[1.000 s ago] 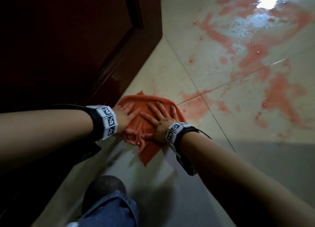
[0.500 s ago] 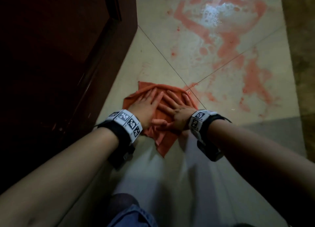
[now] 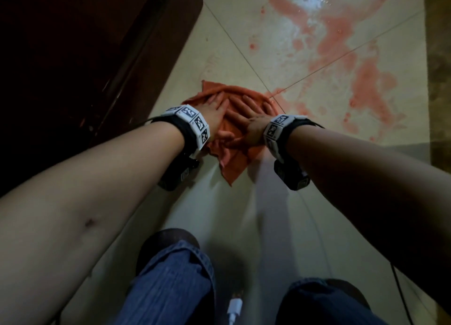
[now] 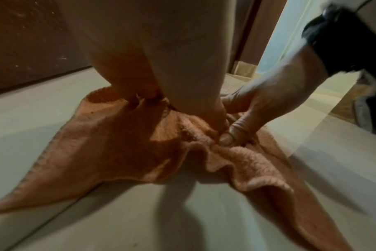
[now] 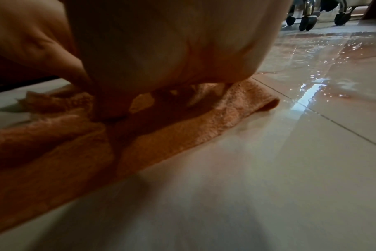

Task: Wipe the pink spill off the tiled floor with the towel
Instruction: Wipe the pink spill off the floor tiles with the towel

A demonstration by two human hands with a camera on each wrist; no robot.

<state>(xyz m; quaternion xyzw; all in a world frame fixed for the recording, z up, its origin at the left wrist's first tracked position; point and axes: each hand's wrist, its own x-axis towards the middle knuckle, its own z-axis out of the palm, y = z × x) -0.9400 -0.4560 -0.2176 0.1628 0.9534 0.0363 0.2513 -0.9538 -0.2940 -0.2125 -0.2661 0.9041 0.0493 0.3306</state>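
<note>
An orange towel [image 3: 234, 163] lies crumpled on the pale tiled floor [image 3: 244, 227], close to a dark wooden door. Both hands press flat on it, side by side, fingers spread and straight. My left hand [image 3: 214, 105] covers the towel's left part, my right hand [image 3: 253, 110] its right part. The thumbs meet over a bunched fold [image 4: 215, 152] near the towel's middle. A wide pink spill [image 3: 341, 56] smears the wet tiles beyond and to the right of the towel. The towel's far edge [image 5: 264, 101] lies at the rim of the wet patch [image 5: 333, 68].
The dark wooden door [image 3: 85, 56] runs along the left. My knees in blue jeans [image 3: 170, 288] are at the bottom, with a white cable plug [image 3: 234, 310] between them. Chair castors [image 5: 307, 22] stand far off past the spill. A brown strip [image 3: 439, 80] borders the right.
Both hands have stayed pressed on the towel while the view swung. The towel has slid a little toward the spill's near edge.
</note>
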